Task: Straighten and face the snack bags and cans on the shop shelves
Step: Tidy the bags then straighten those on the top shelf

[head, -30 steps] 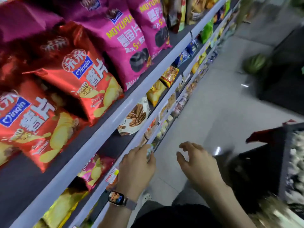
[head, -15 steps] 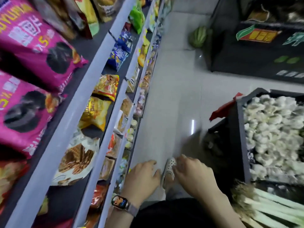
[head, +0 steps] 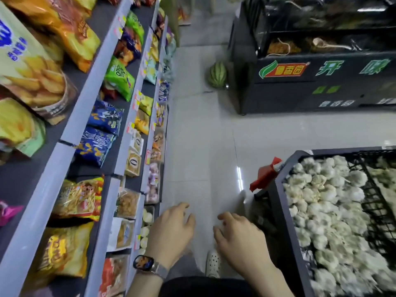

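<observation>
Snack bags fill the tiered grey shelves (head: 85, 99) along my left. A yellow chip bag (head: 25, 69) and an orange bag (head: 70, 28) lie on the top tier. Blue bags (head: 100, 133), a green bag (head: 119, 79) and an orange noodle-snack bag (head: 80, 197) sit on the tier below. My left hand (head: 170, 231), with a watch on its wrist, hangs over the aisle floor beside the lowest shelves, fingers loosely curled and holding nothing. My right hand (head: 240, 241) hovers beside it, also empty with loosely curled fingers. I see no cans.
A black crate (head: 285, 213) full of garlic bulbs stands close on my right, a red bag (head: 264, 173) at its corner. A dark display cabinet (head: 300, 86) stands across the aisle with a watermelon (head: 217, 75) on the floor beside it. My shoe (head: 213, 262) is on the pale tiles.
My view has swung right along the aisle, from the red and magenta chip bags to the yellow, blue and green ones. Both hands have dropped away from the shelf edge, still empty.
</observation>
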{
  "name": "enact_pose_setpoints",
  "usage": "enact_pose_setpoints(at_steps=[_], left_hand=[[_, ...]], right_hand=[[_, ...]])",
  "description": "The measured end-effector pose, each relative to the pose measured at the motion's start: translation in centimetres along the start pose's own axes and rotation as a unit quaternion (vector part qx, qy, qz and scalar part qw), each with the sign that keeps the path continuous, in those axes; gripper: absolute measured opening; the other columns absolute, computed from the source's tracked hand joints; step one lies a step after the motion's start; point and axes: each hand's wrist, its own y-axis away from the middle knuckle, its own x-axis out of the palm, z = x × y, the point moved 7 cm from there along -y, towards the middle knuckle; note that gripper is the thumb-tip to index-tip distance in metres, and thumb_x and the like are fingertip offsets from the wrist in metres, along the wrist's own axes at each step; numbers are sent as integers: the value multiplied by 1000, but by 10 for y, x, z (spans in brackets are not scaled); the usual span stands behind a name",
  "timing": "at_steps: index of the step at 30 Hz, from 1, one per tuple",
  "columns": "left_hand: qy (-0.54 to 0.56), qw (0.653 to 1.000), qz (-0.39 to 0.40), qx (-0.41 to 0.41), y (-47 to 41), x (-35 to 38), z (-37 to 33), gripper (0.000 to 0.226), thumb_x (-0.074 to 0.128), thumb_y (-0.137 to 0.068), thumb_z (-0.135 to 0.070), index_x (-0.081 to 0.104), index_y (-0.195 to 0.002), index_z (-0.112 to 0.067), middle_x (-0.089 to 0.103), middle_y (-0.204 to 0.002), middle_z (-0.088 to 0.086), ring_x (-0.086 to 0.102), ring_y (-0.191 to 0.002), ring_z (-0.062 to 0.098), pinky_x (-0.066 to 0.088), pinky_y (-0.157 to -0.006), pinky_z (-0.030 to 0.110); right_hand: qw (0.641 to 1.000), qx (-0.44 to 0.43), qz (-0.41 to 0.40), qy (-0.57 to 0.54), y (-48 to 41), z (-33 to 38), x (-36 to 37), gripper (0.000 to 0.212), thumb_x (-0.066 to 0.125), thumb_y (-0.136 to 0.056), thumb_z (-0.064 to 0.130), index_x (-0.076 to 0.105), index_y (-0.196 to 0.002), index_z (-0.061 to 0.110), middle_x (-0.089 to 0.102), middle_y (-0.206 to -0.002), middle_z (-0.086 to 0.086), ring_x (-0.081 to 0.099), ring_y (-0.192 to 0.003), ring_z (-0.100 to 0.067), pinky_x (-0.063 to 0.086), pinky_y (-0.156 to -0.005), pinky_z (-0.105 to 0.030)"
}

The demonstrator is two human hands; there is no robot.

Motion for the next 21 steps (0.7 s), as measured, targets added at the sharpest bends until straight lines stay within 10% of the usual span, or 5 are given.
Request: enact_pose_setpoints(at_steps=[21], left_hand=[[19, 998, 56, 12, -279, -94, -15, 48, 43, -104, -49, 55, -146, -30, 61, -142, -10, 60, -126, 15, 51, -100, 33]], right_hand=[[999, 40, 3, 34, -318, 57, -108, 40, 45, -101, 51, 58, -135, 35, 70, -121, 10, 68, -108, -17, 53, -86, -33]])
